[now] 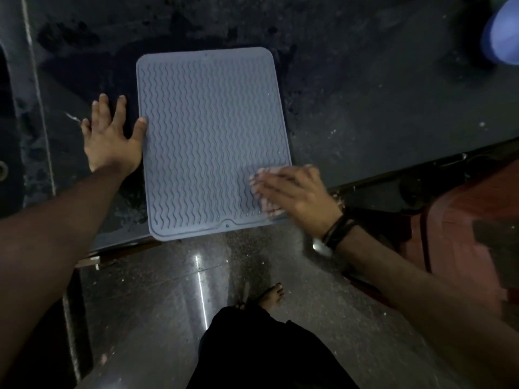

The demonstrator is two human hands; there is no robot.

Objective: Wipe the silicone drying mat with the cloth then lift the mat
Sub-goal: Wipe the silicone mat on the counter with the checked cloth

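Observation:
A grey-blue silicone drying mat (207, 130) with wavy ridges lies flat on the dark counter, its near edge slightly over the counter's front. My left hand (112, 136) rests flat on the counter beside the mat's left edge, fingers spread, thumb touching the mat. My right hand (295, 192) presses a pale cloth (266, 203) onto the mat's near right corner; the hand is motion-blurred and most of the cloth is hidden beneath it. A dark band circles my right wrist.
The dark stone counter (365, 94) is wet and speckled. A blue rounded object (502, 32) sits at the far right. A sink edge (11, 108) runs along the left. A reddish cylinder (471, 220) stands low right. My foot (271, 294) is on the glossy floor.

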